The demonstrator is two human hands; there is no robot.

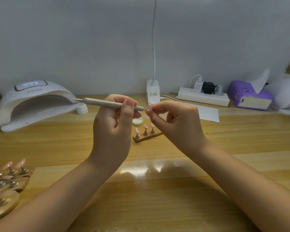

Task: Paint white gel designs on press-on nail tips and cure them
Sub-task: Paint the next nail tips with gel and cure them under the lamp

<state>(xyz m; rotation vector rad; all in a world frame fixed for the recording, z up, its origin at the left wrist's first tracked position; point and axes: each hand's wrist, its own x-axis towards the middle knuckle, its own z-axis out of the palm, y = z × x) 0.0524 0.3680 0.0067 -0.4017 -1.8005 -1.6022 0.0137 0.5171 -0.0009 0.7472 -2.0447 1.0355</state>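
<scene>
At frame centre, a grey dotting pen (107,103) is gripped by the left hand (113,126); its tip meets a pink nail tip (149,107) pinched by the right hand (176,122). Bare table (157,190) lies below.

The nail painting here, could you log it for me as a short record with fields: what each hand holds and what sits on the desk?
left hand: grips a grey dotting pen, tip at the nail
right hand: pinches a pink nail tip
small wooden stand: on the desk behind the hands, three pink tips upright on pegs
curing lamp: far left, display lit
gel jar: open, beside the lamp
jar lid: lying by the stand
more stands: near left edge, pink tips
</scene>
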